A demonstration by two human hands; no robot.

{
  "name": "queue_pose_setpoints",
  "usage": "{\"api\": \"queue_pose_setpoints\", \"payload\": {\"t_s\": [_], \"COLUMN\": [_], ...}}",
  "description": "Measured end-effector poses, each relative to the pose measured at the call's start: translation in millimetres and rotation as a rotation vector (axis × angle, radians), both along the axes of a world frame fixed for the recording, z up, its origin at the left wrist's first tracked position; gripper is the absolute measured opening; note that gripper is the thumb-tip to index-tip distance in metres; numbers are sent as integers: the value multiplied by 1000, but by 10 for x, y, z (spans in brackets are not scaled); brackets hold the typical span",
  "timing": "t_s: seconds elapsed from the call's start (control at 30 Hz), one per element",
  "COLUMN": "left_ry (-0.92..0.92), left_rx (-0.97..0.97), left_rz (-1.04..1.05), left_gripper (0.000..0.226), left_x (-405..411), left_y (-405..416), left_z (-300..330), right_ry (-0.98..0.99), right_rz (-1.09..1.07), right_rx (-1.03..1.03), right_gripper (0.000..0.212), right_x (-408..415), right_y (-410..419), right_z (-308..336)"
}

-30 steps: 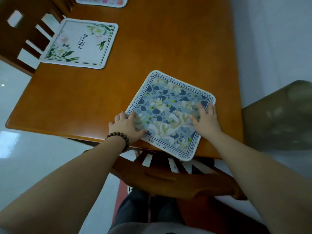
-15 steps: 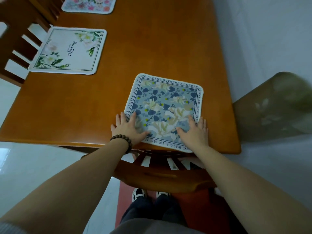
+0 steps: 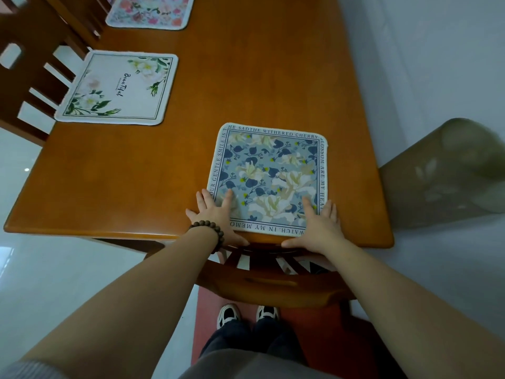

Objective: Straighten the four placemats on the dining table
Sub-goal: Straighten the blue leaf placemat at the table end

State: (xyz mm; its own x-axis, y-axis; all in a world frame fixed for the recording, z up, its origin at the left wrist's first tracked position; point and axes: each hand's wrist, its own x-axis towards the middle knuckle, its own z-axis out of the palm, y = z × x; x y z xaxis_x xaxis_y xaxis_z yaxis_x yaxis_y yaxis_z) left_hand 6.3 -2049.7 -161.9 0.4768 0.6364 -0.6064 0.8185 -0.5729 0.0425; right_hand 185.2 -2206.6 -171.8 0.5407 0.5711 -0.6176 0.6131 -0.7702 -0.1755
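Observation:
A blue floral placemat (image 3: 269, 173) with a lettered border lies square to the near edge of the wooden dining table (image 3: 246, 77). My left hand (image 3: 218, 214), with a bead bracelet on the wrist, lies flat on its near left corner. Spread flat, my right hand (image 3: 319, 225) covers the near right corner. Both thumbs hang over the table edge. A white placemat (image 3: 120, 88) with green leaves lies at the left edge. At the far left, a pink floral placemat (image 3: 150, 12) is cut off by the top of the frame.
A wooden chair (image 3: 273, 283) stands tucked in between me and the table; my shoes show below it. More wooden chairs (image 3: 30, 64) line the table's left side. A translucent brownish object (image 3: 448, 170) stands on the floor at the right.
The blue placemat has turned from skewed to square with the table edge and slid nearer. Both hands drew back to its near corners.

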Motion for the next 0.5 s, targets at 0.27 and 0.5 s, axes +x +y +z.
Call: {"api": "queue_pose_setpoints", "payload": {"t_s": [0.27,0.5], "left_ry": [-31,-51], "left_rx": [58,120], "left_rz": [-4,-23], "left_gripper": [110,97], "left_x": [-1,-43], "left_y": [-106,-118], "left_z": [82,42], "right_ry": [-109,-115], "right_rz": [70,46], "right_rx": [50,67], "right_gripper": [122,116], "right_x": [6,-29], "right_y": [-94,-112], "right_z": [13,7]}}
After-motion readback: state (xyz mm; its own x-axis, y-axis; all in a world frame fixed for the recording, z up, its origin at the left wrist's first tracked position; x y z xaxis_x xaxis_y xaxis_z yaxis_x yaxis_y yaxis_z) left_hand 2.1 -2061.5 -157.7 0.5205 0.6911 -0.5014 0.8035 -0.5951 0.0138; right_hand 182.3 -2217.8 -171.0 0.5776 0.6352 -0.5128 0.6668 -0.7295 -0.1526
